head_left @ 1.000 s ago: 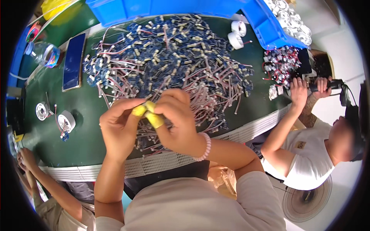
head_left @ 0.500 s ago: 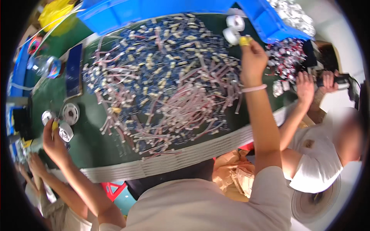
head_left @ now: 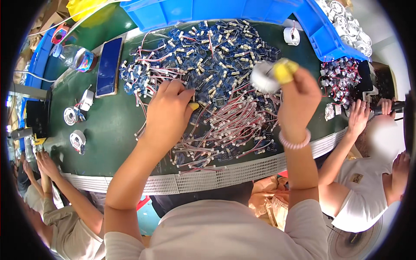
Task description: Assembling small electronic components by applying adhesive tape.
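Observation:
My left hand [head_left: 168, 113] reaches over the left part of a pile of small blue circuit boards [head_left: 225, 47], fingers bent down and a yellow finger cover [head_left: 193, 105] on one tip. Its fingers are closed, and what they hold, if anything, is hidden. Above the pile's right side, my right hand [head_left: 301, 97] is shut on a white round plastic piece [head_left: 263, 79], blurred by motion. Another yellow cover [head_left: 285, 70] shows at its fingertips. Thin red-and-white cables [head_left: 232, 119] with white connectors lie heaped at the pile's near side.
Several white round pieces [head_left: 78, 139] lie at the left; another [head_left: 291, 36] stands at the back right. A phone [head_left: 108, 67] and a bottle [head_left: 76, 58] lie back left. Blue bins [head_left: 208, 13] line the back. Co-workers' hands [head_left: 359, 117] are at both sides.
My left hand has moved from the white pieces at the left onto the board pile. My right hand has carried a white round piece nearer from the back right. The view has shifted.

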Available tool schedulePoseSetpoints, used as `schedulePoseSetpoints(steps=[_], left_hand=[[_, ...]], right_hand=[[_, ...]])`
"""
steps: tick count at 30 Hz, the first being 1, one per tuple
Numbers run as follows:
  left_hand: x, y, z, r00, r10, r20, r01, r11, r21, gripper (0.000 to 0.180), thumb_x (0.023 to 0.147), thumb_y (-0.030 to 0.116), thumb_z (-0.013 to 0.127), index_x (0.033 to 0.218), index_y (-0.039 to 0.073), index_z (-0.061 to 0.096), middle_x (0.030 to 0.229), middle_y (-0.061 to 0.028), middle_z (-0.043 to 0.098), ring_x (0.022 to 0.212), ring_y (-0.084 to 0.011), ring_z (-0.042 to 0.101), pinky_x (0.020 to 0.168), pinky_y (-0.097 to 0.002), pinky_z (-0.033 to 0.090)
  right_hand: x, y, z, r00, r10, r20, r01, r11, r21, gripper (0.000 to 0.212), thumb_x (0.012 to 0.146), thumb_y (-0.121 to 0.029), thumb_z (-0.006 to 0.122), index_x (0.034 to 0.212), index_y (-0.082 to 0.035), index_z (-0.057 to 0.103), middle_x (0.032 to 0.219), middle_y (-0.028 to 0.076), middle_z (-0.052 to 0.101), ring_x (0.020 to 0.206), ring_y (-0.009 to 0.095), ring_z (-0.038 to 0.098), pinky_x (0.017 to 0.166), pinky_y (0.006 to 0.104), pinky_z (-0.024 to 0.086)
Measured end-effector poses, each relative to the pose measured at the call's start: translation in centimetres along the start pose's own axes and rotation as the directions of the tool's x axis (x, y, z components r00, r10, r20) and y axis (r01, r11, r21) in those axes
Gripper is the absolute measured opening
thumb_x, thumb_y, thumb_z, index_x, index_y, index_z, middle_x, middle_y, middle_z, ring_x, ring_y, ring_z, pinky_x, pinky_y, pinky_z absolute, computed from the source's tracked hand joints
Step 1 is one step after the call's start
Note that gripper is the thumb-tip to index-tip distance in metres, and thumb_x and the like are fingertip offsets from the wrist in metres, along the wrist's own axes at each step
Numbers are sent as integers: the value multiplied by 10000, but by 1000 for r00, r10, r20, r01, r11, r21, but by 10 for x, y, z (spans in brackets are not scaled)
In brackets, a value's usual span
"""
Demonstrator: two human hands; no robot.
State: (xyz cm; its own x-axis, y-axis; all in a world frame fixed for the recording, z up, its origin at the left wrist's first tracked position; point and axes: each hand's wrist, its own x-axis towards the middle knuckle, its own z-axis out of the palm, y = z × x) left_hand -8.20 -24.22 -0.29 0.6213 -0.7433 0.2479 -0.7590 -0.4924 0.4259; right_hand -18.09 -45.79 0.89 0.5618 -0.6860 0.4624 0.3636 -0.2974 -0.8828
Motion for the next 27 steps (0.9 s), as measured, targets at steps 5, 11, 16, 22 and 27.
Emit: schedulePoseSetpoints(steps=[5, 11, 16, 22, 27], left_hand=[[-10, -3, -5, 995, -100, -8, 99, 990, -99, 285, 634, -14, 689, 901, 44, 608, 872, -93, 593, 900, -307, 530, 791, -388, 445], [-31, 18, -15, 933, -340, -118, 185, 734, -654, 196, 721, -116, 650, 881, -6, 623, 891, -83, 609, 837, -137, 602, 728, -247, 520], [-39, 7, 2, 933, -339, -120, 36, 420, -907, 248, 780, -141, 600, 993, -23, 645, 990, -88, 596, 889, -130, 580, 780, -239, 493], [-41, 1, 5, 931, -361, -43, 90, 343, -935, 235, 779, -150, 587, 967, -25, 651, 974, -90, 610, 900, -138, 587, 772, -241, 491], [-40, 5, 0, 959, -277, -64, 100, 540, -836, 251, 749, -151, 590, 923, 9, 674, 939, -93, 631, 838, -154, 615, 705, -250, 507]], right_hand=[[-39, -11, 24, 953, -96, 287, 128, 987, -94, 173, 723, -3, 709, 886, -28, 658, 761, 57, 620, 681, 151, 528, 598, 253, 420], [-63, 5, 40, 910, -127, 394, 243, 935, -260, 210, 752, -62, 644, 958, -50, 601, 869, 71, 589, 873, 239, 507, 813, 361, 338], [-67, -4, 54, 830, -136, 541, 342, 890, -301, 215, 747, -109, 627, 958, -70, 603, 871, 49, 576, 886, 232, 492, 836, 393, 274], [-69, -5, 56, 767, -139, 626, 462, 797, -389, 230, 709, -100, 609, 938, -80, 608, 887, 10, 570, 947, 237, 447, 847, 455, 258], [-63, -15, 54, 704, -132, 698, 570, 690, -445, 156, 720, -94, 618, 873, -67, 618, 833, 16, 580, 902, 247, 460, 844, 435, 260]])
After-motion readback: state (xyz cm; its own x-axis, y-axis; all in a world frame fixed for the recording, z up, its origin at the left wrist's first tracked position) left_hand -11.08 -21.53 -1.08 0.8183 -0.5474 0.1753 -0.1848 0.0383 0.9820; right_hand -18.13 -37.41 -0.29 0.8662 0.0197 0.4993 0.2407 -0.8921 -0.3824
